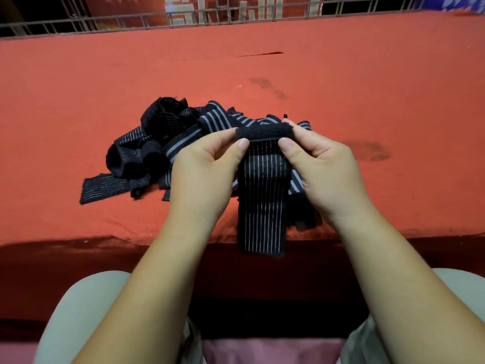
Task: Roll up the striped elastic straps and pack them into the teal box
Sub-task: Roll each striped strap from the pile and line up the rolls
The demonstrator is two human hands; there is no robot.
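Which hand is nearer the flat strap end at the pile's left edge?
Left. The left hand sits just right of the flat strap end; the right hand is farther right, across the held strap both pinch.

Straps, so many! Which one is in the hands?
The strap hanging down in front, pinched by left hand and right hand; the others lie heaped behind.

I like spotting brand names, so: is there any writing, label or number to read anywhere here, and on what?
No text can be read.
On the red panel at the top: big pale shapes, perhaps characters, cut off by the frame's edge and blurred; unreadable.
On the held striped strap and the strap pile: only stripes, no label visible.
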